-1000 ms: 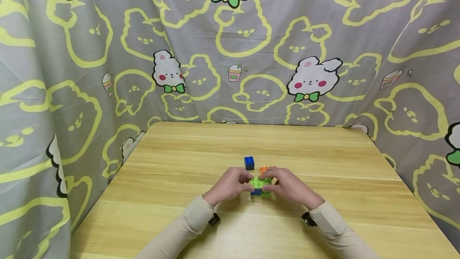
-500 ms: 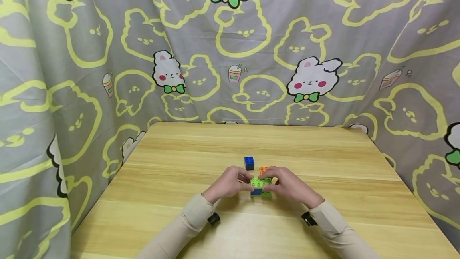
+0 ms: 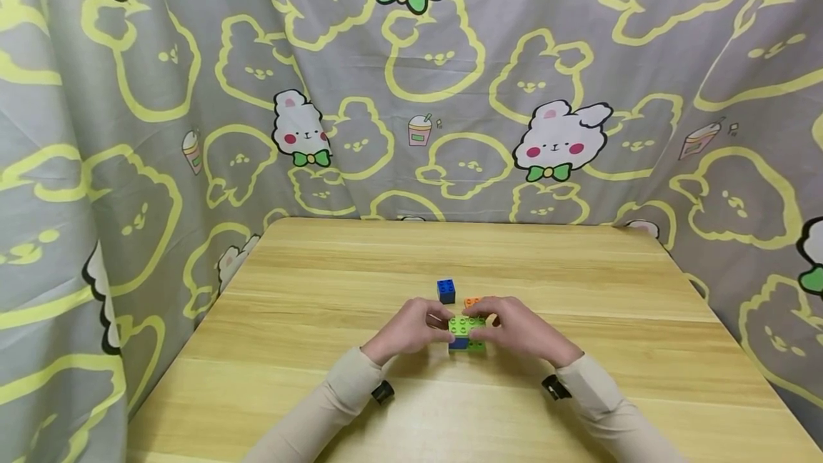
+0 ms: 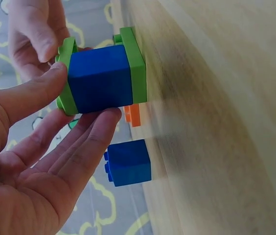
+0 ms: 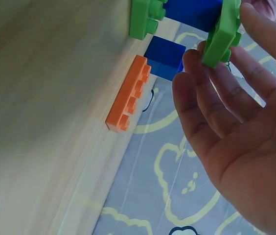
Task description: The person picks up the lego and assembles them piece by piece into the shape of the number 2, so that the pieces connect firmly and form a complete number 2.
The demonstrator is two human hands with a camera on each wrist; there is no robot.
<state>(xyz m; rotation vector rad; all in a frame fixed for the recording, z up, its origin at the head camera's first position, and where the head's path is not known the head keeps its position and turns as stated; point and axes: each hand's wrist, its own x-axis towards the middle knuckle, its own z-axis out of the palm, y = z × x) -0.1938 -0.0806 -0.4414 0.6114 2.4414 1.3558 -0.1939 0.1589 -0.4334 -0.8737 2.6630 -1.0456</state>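
Both hands are clamped on one small stack (image 3: 467,328) standing on the bench (image 3: 321,270). The left hand (image 3: 410,327) has its thumb on the upper green plate (image 4: 65,81) and fingertips at the side of the blue block (image 4: 101,78) (sandwiched over the lower green plate (image 4: 135,68)). The right hand (image 3: 522,331) pinches the upper plate's overhanging end. Beyond lie an orange brick (image 5: 128,98) and, farther left, a loose blue cube (image 3: 446,291).
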